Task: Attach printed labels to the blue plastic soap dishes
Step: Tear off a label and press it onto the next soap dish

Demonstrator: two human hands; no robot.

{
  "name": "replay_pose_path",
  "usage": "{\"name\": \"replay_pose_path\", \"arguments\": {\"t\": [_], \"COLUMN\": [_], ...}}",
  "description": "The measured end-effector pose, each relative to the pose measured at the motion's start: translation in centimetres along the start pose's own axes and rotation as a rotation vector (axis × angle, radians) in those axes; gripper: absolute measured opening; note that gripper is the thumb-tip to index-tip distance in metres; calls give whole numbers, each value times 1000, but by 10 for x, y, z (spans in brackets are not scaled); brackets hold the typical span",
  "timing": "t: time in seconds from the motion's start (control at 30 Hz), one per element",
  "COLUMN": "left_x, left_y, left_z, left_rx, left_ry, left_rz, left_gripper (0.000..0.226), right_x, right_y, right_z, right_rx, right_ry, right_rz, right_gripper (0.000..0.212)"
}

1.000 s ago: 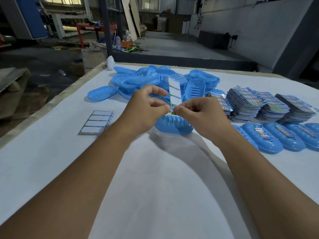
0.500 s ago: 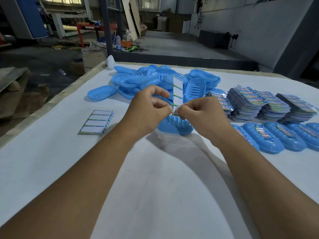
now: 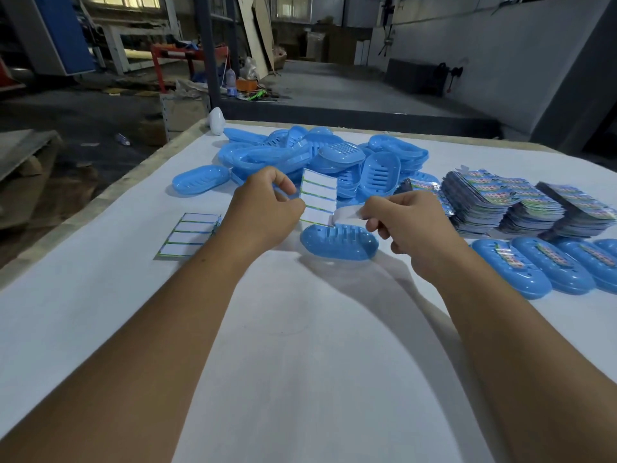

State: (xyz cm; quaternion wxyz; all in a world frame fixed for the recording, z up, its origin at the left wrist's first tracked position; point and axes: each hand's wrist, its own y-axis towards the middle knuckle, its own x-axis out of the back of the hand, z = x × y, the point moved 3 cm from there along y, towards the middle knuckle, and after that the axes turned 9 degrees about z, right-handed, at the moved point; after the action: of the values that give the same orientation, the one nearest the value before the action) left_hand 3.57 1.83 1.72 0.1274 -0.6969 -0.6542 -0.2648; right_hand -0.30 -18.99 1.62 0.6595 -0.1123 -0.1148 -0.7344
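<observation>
My left hand (image 3: 263, 212) pinches the flimsy label sheet (image 3: 319, 197) by its edge while my right hand (image 3: 405, 222) pinches a thin, limp label (image 3: 347, 213), likely sticky, by its corner.

No legible text anywhere. Colourful print on the label stacks (image 3: 521, 202) beyond the right hand (image 3: 405, 225) and on the labelled soap dishes (image 3: 547, 262) beside it, too small to read. Only blank white backs on the label sheet (image 3: 319, 195) pinched in the left hand (image 3: 263, 212).
</observation>
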Motion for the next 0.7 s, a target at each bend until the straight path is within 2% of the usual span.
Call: {"name": "replay_pose_path", "arguments": {"t": [0.27, 0.57, 0.7], "left_x": [14, 23, 23], "left_y": [4, -3, -4], "left_z": [9, 17, 16], "left_rx": [82, 252, 242], "left_ry": [198, 838, 920], "left_rz": [-106, 28, -5], "left_gripper": [9, 18, 23], "right_x": [3, 0, -2], "right_y": [2, 1, 0], "right_z": [-5, -6, -4], "right_rx": [-76, -86, -63], "right_ry": [52, 48, 28], "right_rz": [-11, 9, 18], "right_gripper": [18, 17, 23]}}
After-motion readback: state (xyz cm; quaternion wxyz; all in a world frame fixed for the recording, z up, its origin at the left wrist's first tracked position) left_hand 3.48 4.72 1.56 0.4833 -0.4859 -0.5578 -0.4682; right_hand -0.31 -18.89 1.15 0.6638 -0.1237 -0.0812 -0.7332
